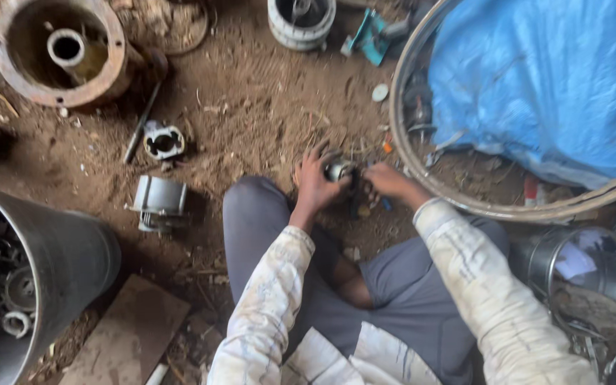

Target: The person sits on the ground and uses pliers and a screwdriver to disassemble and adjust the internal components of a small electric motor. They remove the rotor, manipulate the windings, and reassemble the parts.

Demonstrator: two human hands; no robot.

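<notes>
Sleeves (272,299) lead to both hands: left hand (315,184) and right hand (388,180) grasp a metal part (338,170); it could slip into dirt (258,114).

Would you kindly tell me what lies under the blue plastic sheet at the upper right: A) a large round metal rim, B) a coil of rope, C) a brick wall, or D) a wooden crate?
A: the blue plastic sheet sits inside a large round metal rim that curves around it on the dirt ground, just beyond the right hand.
</notes>
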